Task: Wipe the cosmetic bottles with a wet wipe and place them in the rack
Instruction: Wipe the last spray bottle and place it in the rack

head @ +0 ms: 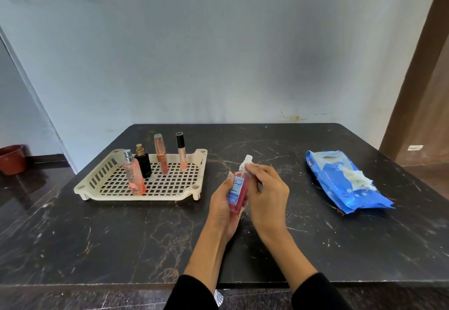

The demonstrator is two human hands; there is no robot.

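A dark marble-patterned table point(121, 241) stands against a pale bluish wall point(194, 54). Above its middle, the left hand point(224, 208) curls around a red spray bottle point(237, 194) with a blue-and-white label, holding it upright with the thumb along the label's left edge. The right hand point(266, 196) curls in from the right, its fingertips point(249, 168) pinched at the bottle's white spray top; whether a wipe lies between them and the bottle cannot be told. To the left, a cream plastic rack point(102, 183) with a grid floor holds four upright items: a pink spray bottle point(134, 176) at the front, a black perfume bottle point(143, 163) just behind it, a copper-capped tube point(161, 156) and a black-capped gloss tube point(181, 154) further back. Well to the right lies a blue wet-wipe pack point(340, 188), a white wipe point(357, 178) bunched at its opening. A reddish pot point(12, 159) sits on the floor at far left.
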